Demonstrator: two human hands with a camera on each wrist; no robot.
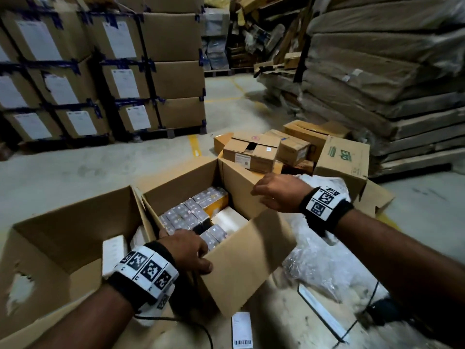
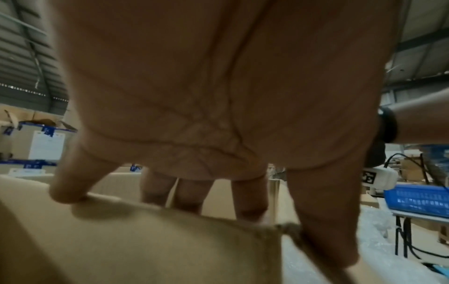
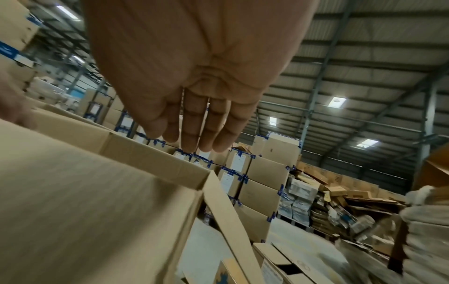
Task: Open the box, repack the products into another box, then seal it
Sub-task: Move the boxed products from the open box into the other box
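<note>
The left hand (image 1: 187,249) is nearest, its fingers curled over the top edge of the near flap (image 1: 247,268) of the open box (image 1: 191,182), thumb on the outside face and fingertips (image 2: 248,209) hooked just inside, so it grips the cardboard itself rather than any product. Just beyond those fingers, inside the box, the products (image 1: 191,215) lie packed tight: small grey cartons in rows, an orange one and a white one among them, filling the box nearly to the brim. To the outside of the left wrist stands a second box (image 1: 63,238), larger and also open, with a white carton (image 1: 114,253) leaning against its wall and little else that I can see. The right hand (image 1: 275,191) hovers farther off over the far-side flap (image 1: 239,187), fingers (image 3: 192,134) straight and together, palm down, holding nothing; I cannot tell whether it touches the board. Beneath the right forearm lies crumpled bubble wrap (image 1: 317,250) on the floor. Past the right hand sit several smaller cartons (image 1: 251,152) in a heap, and far beyond both hands rise pallets of taped boxes (image 1: 100,71). I judge the opening is done and the flaps are being spread; next the hands need to let go of the cardboard and lift the products across.
</note>
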